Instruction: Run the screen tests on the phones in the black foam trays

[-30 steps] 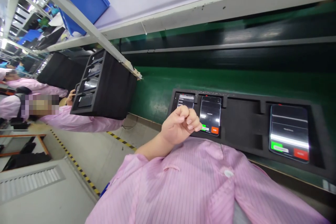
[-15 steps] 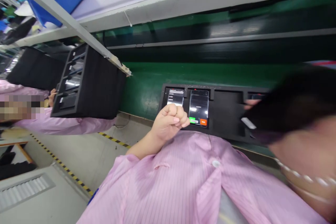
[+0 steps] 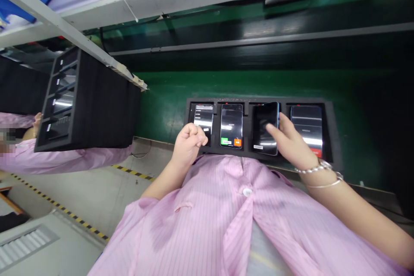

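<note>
right hand [image 3: 293, 143] gripping a dark-screened phone [image 3: 263, 126] at the black tray [image 3: 336, 138], left hand [image 3: 189, 142] in a loose fist toward 9 o'clock (kinda blocking another lit phone [image 3: 203, 114])

Your one view comes from the camera on your head, facing forward and down over your shirt front [image 3: 207, 211] onto the bench [image 3: 168, 90]. It looks from near above the tray [image 3: 335, 138], wide enough to take in the shelf [image 3: 161, 2] across the top and floor [image 3: 129, 189] at lower left.
</note>
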`<action>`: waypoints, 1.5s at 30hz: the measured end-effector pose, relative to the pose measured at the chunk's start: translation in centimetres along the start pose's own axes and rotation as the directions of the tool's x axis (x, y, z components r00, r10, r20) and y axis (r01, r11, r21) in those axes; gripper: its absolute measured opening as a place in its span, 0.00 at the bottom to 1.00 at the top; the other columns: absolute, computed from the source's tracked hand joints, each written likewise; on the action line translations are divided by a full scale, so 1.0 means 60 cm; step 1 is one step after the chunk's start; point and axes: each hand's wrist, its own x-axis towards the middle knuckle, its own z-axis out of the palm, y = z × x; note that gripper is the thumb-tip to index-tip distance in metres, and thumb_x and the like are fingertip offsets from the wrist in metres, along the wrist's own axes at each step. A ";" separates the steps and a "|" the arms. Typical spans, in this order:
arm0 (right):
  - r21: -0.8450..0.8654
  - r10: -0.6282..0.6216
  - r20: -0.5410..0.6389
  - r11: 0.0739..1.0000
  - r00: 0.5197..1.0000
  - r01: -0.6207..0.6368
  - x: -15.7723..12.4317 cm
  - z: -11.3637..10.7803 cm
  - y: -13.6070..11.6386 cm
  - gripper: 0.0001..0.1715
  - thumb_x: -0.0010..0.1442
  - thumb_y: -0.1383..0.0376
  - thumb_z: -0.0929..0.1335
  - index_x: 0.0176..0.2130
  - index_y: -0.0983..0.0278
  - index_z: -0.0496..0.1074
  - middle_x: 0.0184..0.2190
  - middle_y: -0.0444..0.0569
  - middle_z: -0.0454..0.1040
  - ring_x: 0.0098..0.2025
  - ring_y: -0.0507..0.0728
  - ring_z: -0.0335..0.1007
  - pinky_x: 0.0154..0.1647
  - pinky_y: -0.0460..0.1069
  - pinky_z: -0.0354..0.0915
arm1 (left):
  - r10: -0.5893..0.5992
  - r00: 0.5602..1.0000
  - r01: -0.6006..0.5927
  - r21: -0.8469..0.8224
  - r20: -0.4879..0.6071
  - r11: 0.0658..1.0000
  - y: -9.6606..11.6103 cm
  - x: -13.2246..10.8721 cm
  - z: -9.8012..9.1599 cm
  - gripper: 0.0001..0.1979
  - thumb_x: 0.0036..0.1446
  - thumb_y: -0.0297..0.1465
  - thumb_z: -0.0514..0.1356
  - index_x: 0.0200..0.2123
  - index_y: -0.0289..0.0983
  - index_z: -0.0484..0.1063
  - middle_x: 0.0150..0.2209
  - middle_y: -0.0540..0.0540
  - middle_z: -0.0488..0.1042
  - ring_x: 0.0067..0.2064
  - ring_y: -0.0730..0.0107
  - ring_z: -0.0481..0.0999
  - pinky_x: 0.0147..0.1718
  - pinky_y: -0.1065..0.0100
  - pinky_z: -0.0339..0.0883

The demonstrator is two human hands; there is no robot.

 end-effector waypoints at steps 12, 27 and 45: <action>-0.470 -0.397 0.044 0.802 0.917 0.369 -0.134 -0.001 0.043 0.41 0.67 0.52 0.71 0.71 0.61 0.60 0.67 0.63 0.66 0.70 0.76 0.57 0.68 0.74 0.58 | 0.115 0.824 -0.567 0.806 0.555 0.172 -0.125 0.010 -0.081 0.13 0.63 0.44 0.66 0.48 0.47 0.80 0.57 0.42 0.78 0.66 0.45 0.68 0.68 0.39 0.56; -0.463 -0.381 0.036 0.813 0.924 0.353 -0.146 -0.037 0.039 0.40 0.68 0.53 0.70 0.71 0.60 0.58 0.67 0.64 0.64 0.70 0.76 0.57 0.68 0.74 0.59 | 0.086 0.804 -0.595 0.800 0.589 0.078 -0.148 0.010 -0.079 0.11 0.68 0.40 0.62 0.50 0.47 0.81 0.62 0.41 0.75 0.68 0.43 0.66 0.69 0.33 0.53; -0.591 -0.251 -0.034 0.786 0.967 0.183 -0.187 -0.063 0.046 0.31 0.71 0.53 0.68 0.68 0.61 0.67 0.77 0.62 0.44 0.75 0.83 0.43 0.69 0.80 0.50 | 0.285 0.700 -0.626 0.755 0.655 -0.198 -0.164 0.007 -0.085 0.19 0.67 0.40 0.63 0.58 0.40 0.75 0.60 0.37 0.76 0.67 0.46 0.68 0.66 0.46 0.61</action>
